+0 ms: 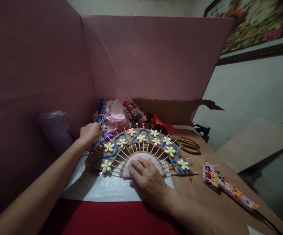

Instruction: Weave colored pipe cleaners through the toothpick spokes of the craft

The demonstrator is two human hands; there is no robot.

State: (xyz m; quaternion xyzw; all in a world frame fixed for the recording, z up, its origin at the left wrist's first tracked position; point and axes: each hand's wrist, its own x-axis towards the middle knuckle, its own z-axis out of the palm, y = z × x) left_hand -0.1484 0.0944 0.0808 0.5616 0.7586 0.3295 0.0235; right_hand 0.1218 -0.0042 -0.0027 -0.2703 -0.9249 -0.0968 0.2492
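Observation:
A fan-shaped piece of twine and thin sticks (129,141) lies on a white sheet (99,192), decorated with white flowers with yellow centres, blue wavy strips and blue dots. My right hand (147,178) rests on the pale pink half-round (129,163) at the fan's lower middle, fingers lying flat. My left hand (91,132) is raised beyond the fan's upper left, beside a bundle of blue strips (101,109). Its fingers are bent together near a thin blue strip; what they hold, if anything, is too small to make out.
Pink scraps (115,112) are heaped behind the fan, with red paper (164,124) beside them. Scissors (189,145) and a flower-patterned glue gun (229,187) with a cord lie right. A plastic-wrapped bundle (55,130) stands left. Tall pink panels (151,58) enclose the back and left.

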